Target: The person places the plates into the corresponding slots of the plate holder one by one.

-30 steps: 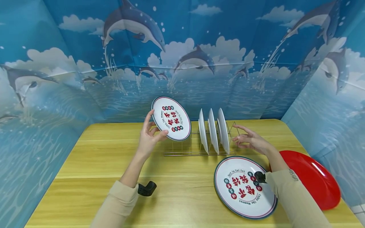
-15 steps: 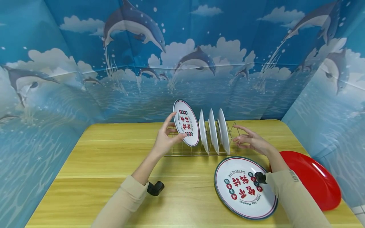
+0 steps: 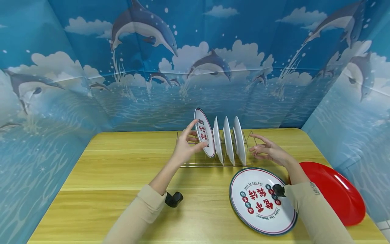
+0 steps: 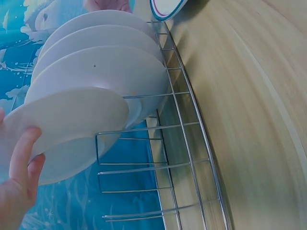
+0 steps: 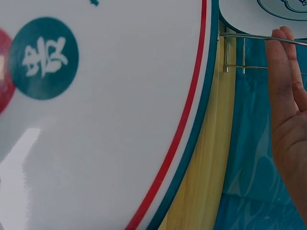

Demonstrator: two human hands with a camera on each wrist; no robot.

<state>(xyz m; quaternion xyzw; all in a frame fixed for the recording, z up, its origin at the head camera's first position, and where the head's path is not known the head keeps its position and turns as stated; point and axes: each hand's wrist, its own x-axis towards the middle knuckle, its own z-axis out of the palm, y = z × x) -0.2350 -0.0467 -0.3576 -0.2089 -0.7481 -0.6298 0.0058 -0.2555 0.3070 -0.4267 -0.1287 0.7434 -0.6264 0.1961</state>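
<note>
Within rack [image 4: 183, 125], 3 plates [image 3: 228, 141], poss. 4th pl. [image 3: 205, 132]

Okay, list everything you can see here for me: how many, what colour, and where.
Held plate: one, white with red print, tilted at the rack, left of the standing plates
Standing plates: three, white, upright side by side in the rack
Wire rack: one, silver, toward the table's back
Flat plate: one, white with red and dark print, in front of the rack
Red plate: one, red, table's right side, partly hidden by the right arm
Table: one, yellow wood grain, under everything
Backdrop: dolphin-printed, blue, behind and both sides
Wrist mounts: two, black, one at each cuff
Sleeves: two, beige, on both arms
Left grip: one, bare, holding the tilted plate
Right grip: one, bare, at the rack's right end
</note>
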